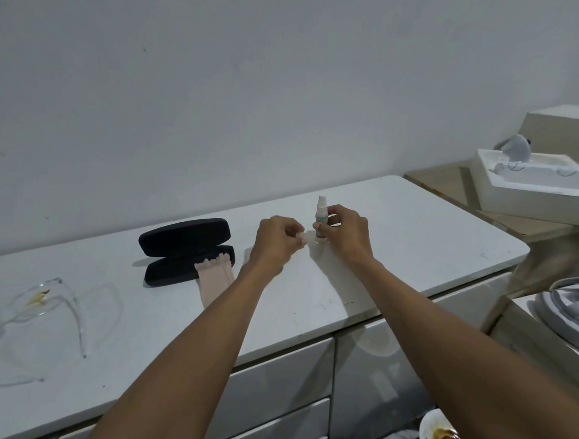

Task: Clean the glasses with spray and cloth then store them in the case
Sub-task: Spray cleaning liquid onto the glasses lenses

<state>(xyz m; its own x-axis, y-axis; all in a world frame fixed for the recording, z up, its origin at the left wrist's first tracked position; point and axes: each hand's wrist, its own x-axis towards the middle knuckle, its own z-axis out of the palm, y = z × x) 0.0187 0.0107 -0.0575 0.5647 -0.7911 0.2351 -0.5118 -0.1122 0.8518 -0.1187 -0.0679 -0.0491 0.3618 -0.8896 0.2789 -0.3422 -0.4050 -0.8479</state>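
A small white spray bottle (320,217) stands upright on the white cabinet top (412,243), and my right hand (345,232) grips its body. Just left of the bottle, my left hand (277,240) has its fingers curled; something small and pale may be pinched at its fingertips, but I cannot make it out. The black glasses case (182,248) lies open further left. A pale pink cloth (214,280) hangs out of the case's lower half onto the top. The clear-framed glasses (53,304), with brownish stains on the lenses, lie unfolded at the far left.
A white foam packing tray (529,185) sits on cardboard boxes at the right. Grey shoes (564,314) lie lower right. A stained white bowl (438,434) shows at the bottom edge. Drawer fronts run below the cabinet top.
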